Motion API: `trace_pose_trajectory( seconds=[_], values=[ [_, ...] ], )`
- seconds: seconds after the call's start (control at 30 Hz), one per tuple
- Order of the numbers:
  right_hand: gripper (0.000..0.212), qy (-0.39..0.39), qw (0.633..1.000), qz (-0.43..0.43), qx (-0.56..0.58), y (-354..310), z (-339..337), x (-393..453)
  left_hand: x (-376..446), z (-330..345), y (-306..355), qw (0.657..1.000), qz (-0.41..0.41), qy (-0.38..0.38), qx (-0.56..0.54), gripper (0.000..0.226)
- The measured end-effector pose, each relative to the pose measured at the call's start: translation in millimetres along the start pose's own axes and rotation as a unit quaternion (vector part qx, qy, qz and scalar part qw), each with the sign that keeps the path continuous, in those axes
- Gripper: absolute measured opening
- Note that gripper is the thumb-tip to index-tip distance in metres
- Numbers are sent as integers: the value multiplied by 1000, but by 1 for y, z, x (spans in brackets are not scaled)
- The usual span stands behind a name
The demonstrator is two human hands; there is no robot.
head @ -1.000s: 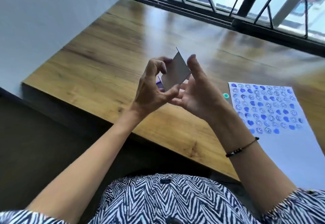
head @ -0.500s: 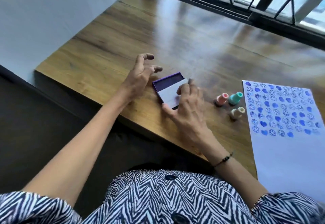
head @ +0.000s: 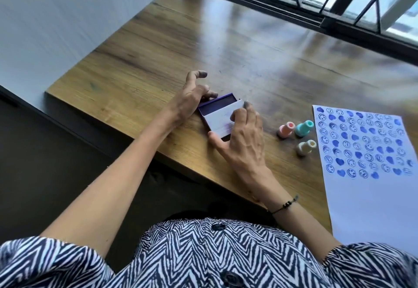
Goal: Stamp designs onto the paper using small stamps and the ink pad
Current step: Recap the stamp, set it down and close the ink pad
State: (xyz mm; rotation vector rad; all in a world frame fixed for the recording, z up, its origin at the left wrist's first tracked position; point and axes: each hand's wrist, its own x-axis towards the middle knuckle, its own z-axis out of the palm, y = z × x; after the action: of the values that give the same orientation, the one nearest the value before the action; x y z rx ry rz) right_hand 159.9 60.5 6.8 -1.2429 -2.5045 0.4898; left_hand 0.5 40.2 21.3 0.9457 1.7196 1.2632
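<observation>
Sliding a white lid (head: 220, 119) across the purple ink pad (head: 218, 104), the right hand (head: 243, 143) is now working down at the desk (head: 140, 61); a second ago both hands were holding that white piece up in the air, and half a second ago it had only just come down onto the tray. The lid is covering the near part of the pad, leaving a dark strip of ink exposed at the far edge. I cannot tell whether it is being closed or drawn open. If closing, the stamping is probably being wrapped up; if opening, another round of inking is coming.

The right grip is lying flat, fingertips pressing on the lid's top and the thumb hooking its near corner, so it is pinching the lid rather than hanging loose. The forearm is reaching in from the lower right, a dark bracelet (head: 285, 205) at the wrist. The left hand (head: 192, 97) is resting just left of that grip, fingers curled and spread against the pad's left edge, apparently steadying it; whether it is truly clamping the tray is not clear.

To the right of the right grip, three small stamps (head: 304, 128) are standing untouched, near but apart. Further right, the paper (head: 371, 197) is lying with rows of blue faces and hearts filling its far half, the near half blank.
</observation>
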Motion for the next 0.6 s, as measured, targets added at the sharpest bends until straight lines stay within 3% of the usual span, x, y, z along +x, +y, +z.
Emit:
trace_pose_trajectory(
  seconds=[0.33,0.6],
  values=[
    [61,-40,999,3,1,-2,0,7,1,3,2,1000,-6,7,0,33],
    [60,-24,1000,-2,18,-6,0,5,2,1,1,1000,-12,1,-3,31]
  ],
)
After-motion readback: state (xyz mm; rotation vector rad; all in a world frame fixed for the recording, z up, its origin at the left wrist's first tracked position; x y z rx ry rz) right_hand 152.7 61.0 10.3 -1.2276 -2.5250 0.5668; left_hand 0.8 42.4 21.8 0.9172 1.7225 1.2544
